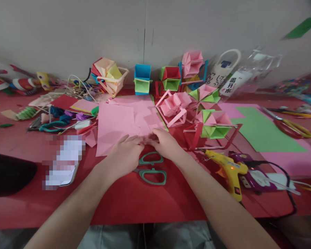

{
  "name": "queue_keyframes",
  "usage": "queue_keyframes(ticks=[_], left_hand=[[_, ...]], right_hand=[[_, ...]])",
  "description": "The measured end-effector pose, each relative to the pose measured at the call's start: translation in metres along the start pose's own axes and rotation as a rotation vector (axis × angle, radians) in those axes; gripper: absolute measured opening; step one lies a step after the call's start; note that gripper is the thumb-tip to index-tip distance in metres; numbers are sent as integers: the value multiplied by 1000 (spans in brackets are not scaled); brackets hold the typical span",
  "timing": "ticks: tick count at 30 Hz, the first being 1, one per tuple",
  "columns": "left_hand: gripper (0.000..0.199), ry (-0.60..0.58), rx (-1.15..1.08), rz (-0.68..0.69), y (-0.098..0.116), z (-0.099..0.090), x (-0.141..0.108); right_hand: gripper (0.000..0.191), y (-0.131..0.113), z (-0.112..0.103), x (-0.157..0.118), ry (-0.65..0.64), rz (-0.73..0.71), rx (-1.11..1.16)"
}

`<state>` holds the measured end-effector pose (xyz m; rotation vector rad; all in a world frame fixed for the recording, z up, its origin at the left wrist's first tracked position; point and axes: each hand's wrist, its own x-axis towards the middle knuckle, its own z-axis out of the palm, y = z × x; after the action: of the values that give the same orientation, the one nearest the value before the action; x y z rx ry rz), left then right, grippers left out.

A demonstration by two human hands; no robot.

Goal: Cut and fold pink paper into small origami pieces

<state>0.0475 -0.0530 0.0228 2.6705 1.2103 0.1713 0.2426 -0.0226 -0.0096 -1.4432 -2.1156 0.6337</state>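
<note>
Both hands meet near the middle of the red table, over the front edge of the pink paper sheets (115, 121). My left hand (128, 152) has its fingers bent together at a small pinkish piece, too small and blurred to name. The fingertips of my right hand (162, 141) pinch at the same spot from the other side. Green-handled scissors (152, 169) lie just below the hands, their blades partly hidden under my left hand.
Folded-paper models, one being a pink and green wheel (215, 126), stand behind and right. A yellow glue gun (229, 169) and purple power strip (256, 176) lie right. A phone (64, 162) and craft scraps are left. Green paper (269, 131) holds more scissors (292, 128).
</note>
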Motion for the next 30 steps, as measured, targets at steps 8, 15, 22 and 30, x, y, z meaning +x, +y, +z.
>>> queue_keyframes(ticks=[8, 15, 22, 30], left_hand=[[50, -90, 41, -67, 3, -7, -5], [54, -58, 50, -39, 10, -2, -5], [42, -36, 172, -25, 10, -3, 0], [40, 64, 67, 11, 3, 1, 13]], right_hand=[[12, 3, -11, -2, -32, 79, 17], [11, 1, -6, 0, 18, 143, -47], [13, 5, -4, 1, 4, 107, -43], [8, 9, -5, 2, 21, 93, 33]])
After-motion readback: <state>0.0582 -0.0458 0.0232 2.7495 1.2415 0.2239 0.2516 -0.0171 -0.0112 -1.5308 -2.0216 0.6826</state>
